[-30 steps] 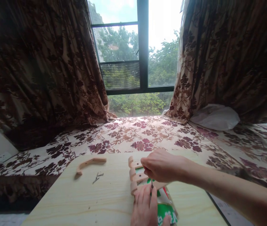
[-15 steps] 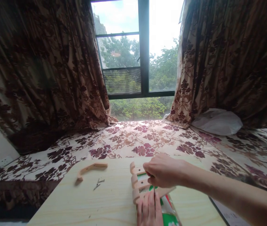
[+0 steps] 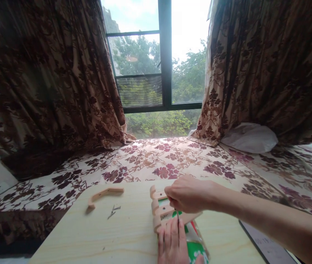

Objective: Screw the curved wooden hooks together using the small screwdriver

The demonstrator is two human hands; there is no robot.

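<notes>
My right hand (image 3: 186, 194) is closed in a fist around a tool with a thin dark shaft (image 3: 177, 215); its handle is hidden in my fingers. The shaft points down toward the wooden pieces, beside my left fingertips. My left hand (image 3: 173, 240) lies with fingers stretched out over the near end of the nearest wooden hook (image 3: 157, 223). Two more curved wooden hooks, the middle one (image 3: 155, 207) and the far one (image 3: 153, 192), line up behind it, with dark holes or screw heads. Beneath them is a green, white and red plastic packet (image 3: 195, 247).
A separate wooden hook (image 3: 103, 194) and several screws (image 3: 114, 211) lie on the pale wooden board (image 3: 90, 238) at left. A phone or tablet (image 3: 265, 242) showing digits sits under my right forearm. Behind are a floral cloth (image 3: 145, 161) and a white plastic bag (image 3: 250, 137).
The whole view has shifted slightly, so everything sits a little farther left and higher. My right fist has turned slightly over the tool. My left hand stays on the wooden hook.
</notes>
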